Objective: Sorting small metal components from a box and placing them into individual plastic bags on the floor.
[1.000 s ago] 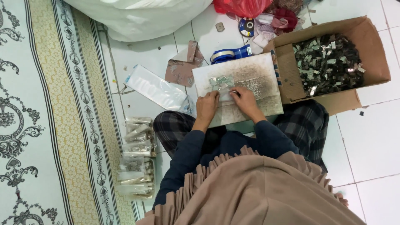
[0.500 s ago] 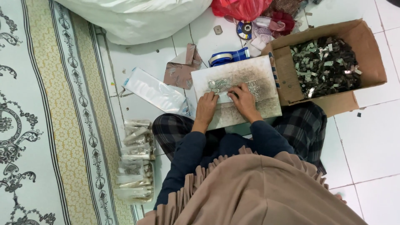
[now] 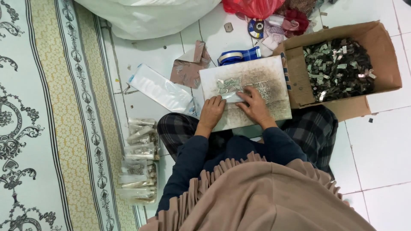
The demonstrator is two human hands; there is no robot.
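Observation:
I sit on a tiled floor with a stained white board (image 3: 265, 81) across my lap. My left hand (image 3: 212, 112) and my right hand (image 3: 253, 105) rest on its near half, fingers together on a small clear plastic packet (image 3: 231, 97). A little heap of silvery and dark small pieces (image 3: 228, 84) lies on the board just beyond my fingertips. How firmly each hand grips the packet is hard to tell at this size.
An open cardboard box (image 3: 381, 51) full of the same small pieces stands at right. Filled clear packets (image 3: 139, 160) pile up at left by a patterned rug (image 3: 47, 119). Empty clear bags (image 3: 160, 87), a tape dispenser (image 3: 239, 55), a white sack (image 3: 150, 15) and red bags lie beyond.
Both hands stay on the board over the packet, shifting only slightly. The view has drifted a little.

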